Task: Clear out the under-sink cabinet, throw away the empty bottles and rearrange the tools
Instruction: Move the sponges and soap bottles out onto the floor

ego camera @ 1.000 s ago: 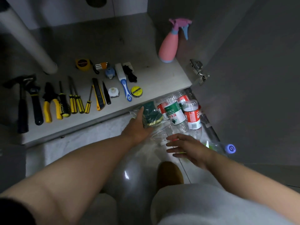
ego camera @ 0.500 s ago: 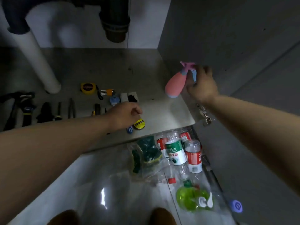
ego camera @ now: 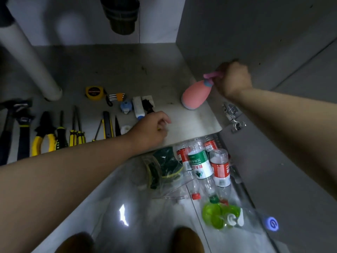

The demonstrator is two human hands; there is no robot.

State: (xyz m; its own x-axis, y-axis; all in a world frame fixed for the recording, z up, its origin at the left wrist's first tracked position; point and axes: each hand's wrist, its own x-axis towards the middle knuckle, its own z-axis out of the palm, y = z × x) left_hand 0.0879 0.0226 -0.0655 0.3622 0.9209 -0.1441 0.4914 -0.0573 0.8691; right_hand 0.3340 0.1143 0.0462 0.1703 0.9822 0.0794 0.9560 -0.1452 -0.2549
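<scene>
My right hand [ego camera: 232,80] grips the trigger head of a pink spray bottle [ego camera: 196,95], which tilts with its base on the cabinet floor [ego camera: 127,70] near the right wall. My left hand [ego camera: 151,128] lies with curled fingers at the cabinet's front edge, over the spot of a small yellow tape roll; only a sliver of yellow shows under the fingers. Tools lie in a row to its left: hammer [ego camera: 7,128], wrench [ego camera: 23,128], yellow pliers [ego camera: 43,137], screwdrivers [ego camera: 76,132], utility knife [ego camera: 107,125]. Empty water bottles [ego camera: 200,165] lie on the tiles below.
A yellow tape measure [ego camera: 94,91], hex keys [ego camera: 116,96] and a white brush [ego camera: 137,105] sit behind the tools. A bagged green sponge [ego camera: 164,167], a red cap [ego camera: 196,196] and a green bottle [ego camera: 218,214] lie on the tiles. White pipe [ego camera: 31,57], drain trap [ego camera: 120,15], door hinge [ego camera: 231,114].
Both hands left the bottles and sponge bag on the tiles and reached into the cabinet. My right hand took the pink spray bottle and tilted it; my left hand closed over the yellow roll.
</scene>
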